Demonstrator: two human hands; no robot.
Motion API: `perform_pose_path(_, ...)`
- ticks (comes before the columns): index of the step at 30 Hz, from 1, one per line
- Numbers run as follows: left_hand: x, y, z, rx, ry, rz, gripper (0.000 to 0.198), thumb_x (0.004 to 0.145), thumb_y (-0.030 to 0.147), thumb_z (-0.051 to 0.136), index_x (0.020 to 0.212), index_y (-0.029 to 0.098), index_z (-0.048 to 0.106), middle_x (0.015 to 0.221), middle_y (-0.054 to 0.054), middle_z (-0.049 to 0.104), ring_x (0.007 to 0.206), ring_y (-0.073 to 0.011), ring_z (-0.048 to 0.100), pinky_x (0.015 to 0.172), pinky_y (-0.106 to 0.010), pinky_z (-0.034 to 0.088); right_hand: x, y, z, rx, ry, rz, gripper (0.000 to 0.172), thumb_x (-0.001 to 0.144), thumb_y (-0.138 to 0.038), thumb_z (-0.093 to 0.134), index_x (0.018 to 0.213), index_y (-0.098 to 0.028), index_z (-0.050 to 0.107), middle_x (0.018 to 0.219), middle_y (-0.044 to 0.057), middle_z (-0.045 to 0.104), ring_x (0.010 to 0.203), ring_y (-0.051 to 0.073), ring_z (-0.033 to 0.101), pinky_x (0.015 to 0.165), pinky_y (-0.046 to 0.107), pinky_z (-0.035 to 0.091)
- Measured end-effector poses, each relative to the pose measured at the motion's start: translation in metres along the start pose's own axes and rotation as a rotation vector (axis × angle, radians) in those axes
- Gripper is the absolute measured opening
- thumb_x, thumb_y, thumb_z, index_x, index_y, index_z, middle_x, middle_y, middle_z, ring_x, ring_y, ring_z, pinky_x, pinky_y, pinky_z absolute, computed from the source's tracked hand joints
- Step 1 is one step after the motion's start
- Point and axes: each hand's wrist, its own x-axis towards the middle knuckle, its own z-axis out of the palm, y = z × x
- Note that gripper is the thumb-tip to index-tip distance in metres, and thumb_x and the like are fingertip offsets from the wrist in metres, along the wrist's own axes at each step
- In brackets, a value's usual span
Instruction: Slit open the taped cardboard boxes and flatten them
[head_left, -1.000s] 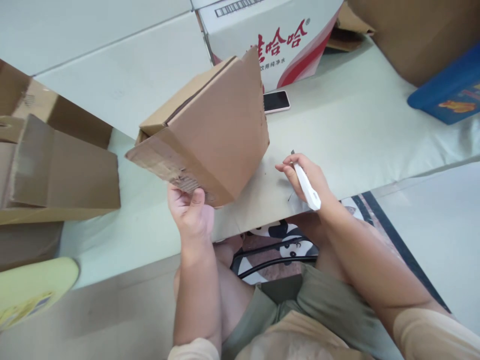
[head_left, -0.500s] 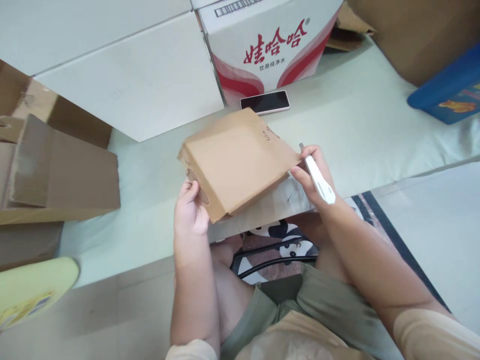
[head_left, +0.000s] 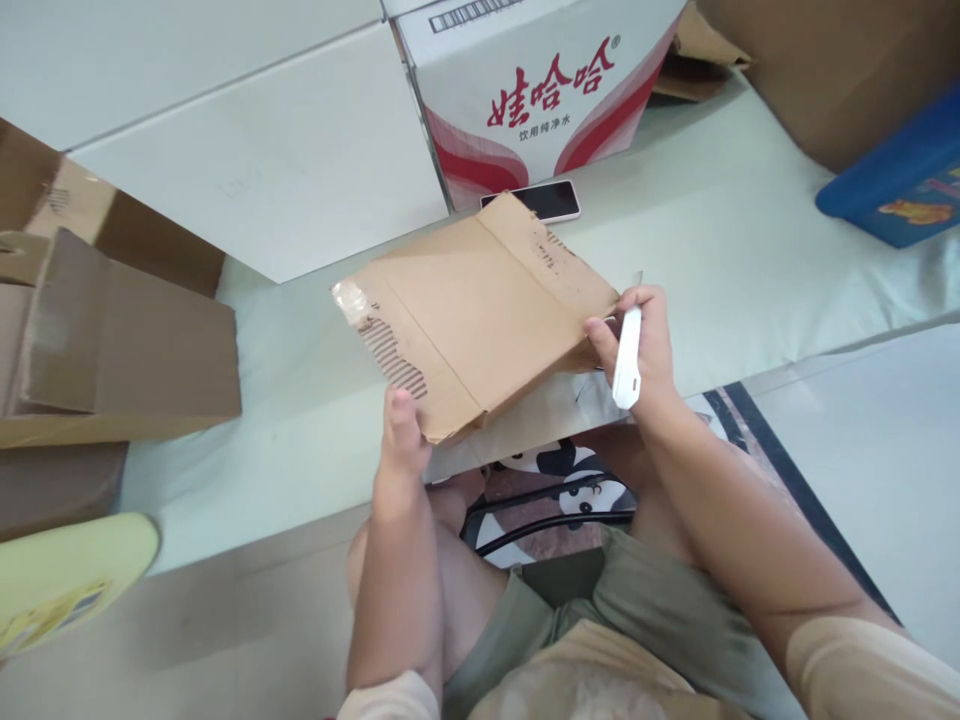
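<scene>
A brown cardboard box (head_left: 480, 300) with torn, striped end flaps is held up in front of me, tilted over the table. My left hand (head_left: 406, 425) grips its near left corner, thumb on top and the other fingers hidden underneath. At the right flap, my right hand (head_left: 637, 335) pinches the corner of the cardboard. That same hand also carries a white utility knife (head_left: 627, 365) against the palm, its metal blade tip poking out past the fingers. The underside of the box is out of sight.
A phone (head_left: 556, 201) lies behind the box, against a white and red carton (head_left: 540, 120). Large white boxes (head_left: 262, 170) stand at the back left, an open cardboard box (head_left: 150, 340) at left. A blue container (head_left: 892, 180) is at right, a yellow-green one (head_left: 75, 570) at front left.
The box has turned so that both end flaps now lie spread out in view. My left hand has shifted right along its edge; the knife has swung more upright in my right hand.
</scene>
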Motion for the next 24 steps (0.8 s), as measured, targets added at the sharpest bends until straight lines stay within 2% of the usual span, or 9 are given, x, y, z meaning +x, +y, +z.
perform_pose_path(3,-0.001,0.005,0.001,0.15,-0.071,0.006,0.07,0.088,0.078,0.046,0.105,0.017,0.075,0.104,-0.014,0.077,0.12,-0.0317,0.067,0.099,-0.039,0.056,0.001,0.0,0.002,0.051,-0.002,-0.033,0.033,0.089,-0.045,0.071,0.098,-0.029,0.043,0.086,-0.001,0.055,0.069,0.014,0.058,0.059,0.03,0.048)
perform_pose_path(5,0.003,0.008,-0.001,0.272,-0.066,-0.029,0.069,0.09,0.078,0.042,0.094,0.017,0.074,0.091,-0.013,0.076,0.11,-0.031,0.07,0.09,-0.037,0.058,0.001,0.0,0.003,0.076,-0.031,-0.014,0.034,0.088,-0.046,0.071,0.098,-0.029,0.043,0.093,-0.001,0.058,0.074,0.014,0.061,0.062,0.03,0.051)
perform_pose_path(8,0.008,0.008,-0.005,0.379,-0.059,-0.099,0.075,0.088,0.083,0.036,0.08,0.017,0.071,0.077,-0.012,0.073,0.099,-0.0314,0.072,0.081,-0.036,0.059,0.001,0.002,0.003,0.048,-0.025,0.011,0.032,0.088,-0.044,0.071,0.098,-0.029,0.044,0.092,-0.001,0.058,0.07,0.013,0.059,0.061,0.029,0.051)
perform_pose_path(10,0.009,0.007,-0.007,0.363,-0.16,-0.101,0.08,0.086,0.087,0.033,0.081,0.016,0.071,0.08,-0.014,0.074,0.098,-0.032,0.072,0.083,-0.038,0.059,0.001,0.003,0.003,0.021,0.013,-0.003,0.03,0.089,-0.043,0.07,0.098,-0.028,0.046,0.09,-0.001,0.058,0.072,0.014,0.06,0.064,0.031,0.052)
perform_pose_path(13,0.006,0.009,-0.007,0.299,-0.386,-0.039,0.075,0.073,0.083,0.062,0.102,0.015,0.073,0.105,-0.016,0.076,0.108,-0.0335,0.071,0.094,-0.041,0.058,0.001,0.005,0.003,0.016,0.06,-0.016,0.028,0.09,-0.042,0.069,0.098,-0.028,0.046,0.092,0.001,0.059,0.078,0.015,0.062,0.071,0.034,0.054)
perform_pose_path(15,0.003,0.012,-0.003,0.335,-0.448,-0.007,0.07,0.063,0.064,0.085,0.112,0.015,0.071,0.116,-0.017,0.075,0.113,-0.0333,0.07,0.099,-0.043,0.057,0.0,0.006,0.003,0.023,0.063,-0.012,0.028,0.09,-0.042,0.069,0.098,-0.028,0.045,0.093,0.001,0.06,0.078,0.016,0.062,0.072,0.035,0.054)
perform_pose_path(18,0.001,0.016,0.004,0.369,-0.389,0.014,0.056,0.061,0.044,0.09,0.106,0.016,0.071,0.114,-0.016,0.076,0.107,-0.0311,0.072,0.096,-0.043,0.058,-0.001,0.005,0.003,0.005,0.056,-0.019,0.027,0.091,-0.041,0.068,0.099,-0.028,0.046,0.094,0.001,0.059,0.081,0.016,0.062,0.075,0.037,0.054)
perform_pose_path(21,0.003,0.02,0.008,0.386,-0.328,-0.033,0.042,0.064,0.04,0.087,0.095,0.015,0.073,0.102,-0.013,0.079,0.095,-0.0294,0.075,0.085,-0.04,0.061,-0.001,0.001,0.003,-0.02,0.07,-0.03,0.026,0.091,-0.042,0.067,0.098,-0.028,0.045,0.092,0.001,0.057,0.081,0.017,0.061,0.074,0.037,0.053)
perform_pose_path(24,0.006,0.024,0.008,0.448,-0.231,-0.04,0.035,0.073,0.04,0.078,0.097,0.015,0.075,0.099,-0.012,0.08,0.094,-0.0278,0.075,0.086,-0.04,0.06,-0.001,-0.002,0.003,-0.032,0.069,-0.026,0.027,0.091,-0.041,0.066,0.098,-0.028,0.044,0.088,0.0,0.055,0.076,0.017,0.058,0.069,0.037,0.051)
